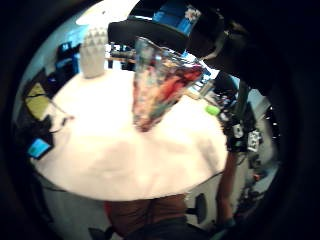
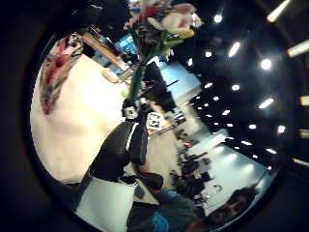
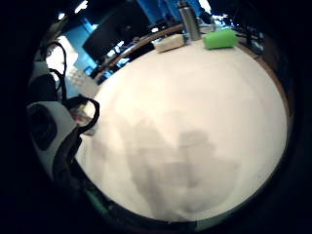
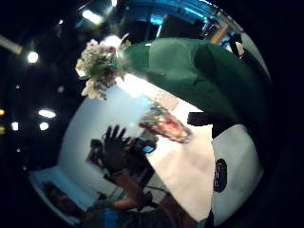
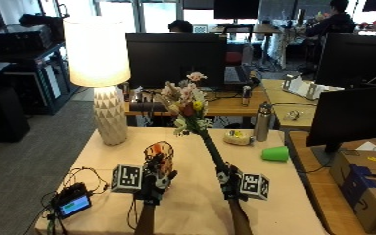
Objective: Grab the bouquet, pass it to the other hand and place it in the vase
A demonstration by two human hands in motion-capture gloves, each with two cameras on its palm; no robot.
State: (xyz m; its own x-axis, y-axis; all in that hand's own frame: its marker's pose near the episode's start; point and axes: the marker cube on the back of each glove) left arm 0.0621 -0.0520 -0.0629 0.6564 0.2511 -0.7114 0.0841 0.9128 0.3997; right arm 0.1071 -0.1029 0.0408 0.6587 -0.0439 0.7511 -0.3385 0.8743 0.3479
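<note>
A: While the right hand grips the bouquet by its stem, fingers curled round it, where's the vase?
B: Standing on the surface, just beyond the left hand, whose fingers are spread, holding nothing

No readable text

You find no legible words, brands or numbers anywhere: the cardboard boxes beside the table's right edge carry small labels, but their print is too small to read.

A lit lamp, metal bottle and green cup stand on the table.
</note>
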